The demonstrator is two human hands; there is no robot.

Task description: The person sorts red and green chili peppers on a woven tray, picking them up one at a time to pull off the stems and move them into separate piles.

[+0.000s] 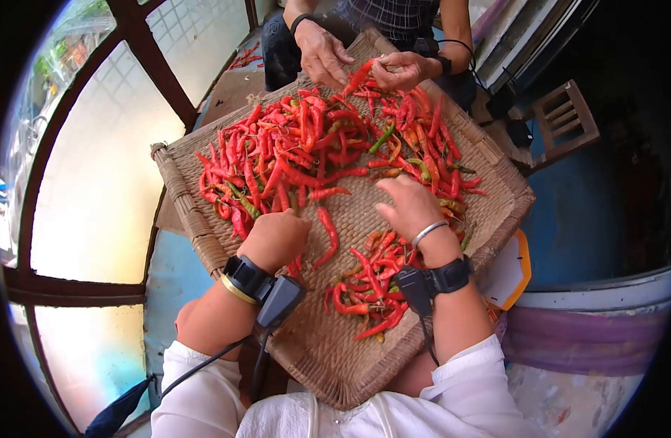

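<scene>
Red chillies (299,142), beside curled left grip (278,237) (contents hidden) and unclenched right grip (410,208); woven tray (317,358), heaped along far-left edge.

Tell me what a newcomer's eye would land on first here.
Most likely the big heap of red chili peppers on the far left part of the woven tray. Just beyond the wearer's right hand, a green chili pepper stands out against the red. Nearer, black boxes strapped at both of the wearer's wrists also catch the eye.
</scene>
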